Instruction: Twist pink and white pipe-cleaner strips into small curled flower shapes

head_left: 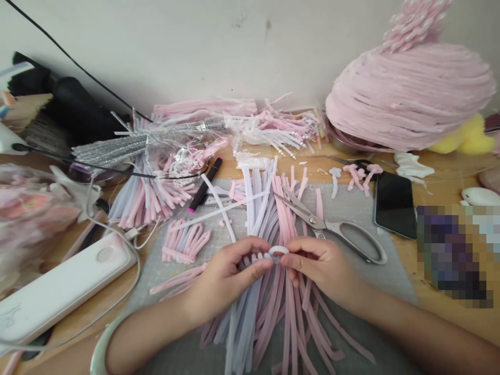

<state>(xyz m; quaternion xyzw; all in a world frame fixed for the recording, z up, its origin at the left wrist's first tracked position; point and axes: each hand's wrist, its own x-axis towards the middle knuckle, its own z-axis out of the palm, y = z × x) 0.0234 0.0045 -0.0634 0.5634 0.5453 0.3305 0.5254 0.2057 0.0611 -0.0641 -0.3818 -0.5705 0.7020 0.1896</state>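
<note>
Pinching a white strip [278, 251] bent into a small loop, both hands meet over the grey mat [351, 208].

The left hand [230, 276] and right hand [316, 268] each close thumb and fingers on the loop, fingertips nearly touching. Beneath lies a loose pile of pink and white strips [269, 312]. Scissors [332, 229] rest just beyond the right hand; a phone [394, 204] lies on the counter [441, 307] further right.

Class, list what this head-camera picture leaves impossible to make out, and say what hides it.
- Pale loop: its ends, hidden by the left hand and right hand.
- Thing right of the phone: pixelated patch.
- Pink pile at left: blurred, cut by the edge.
- Scissors: blade tips under strips.
</note>
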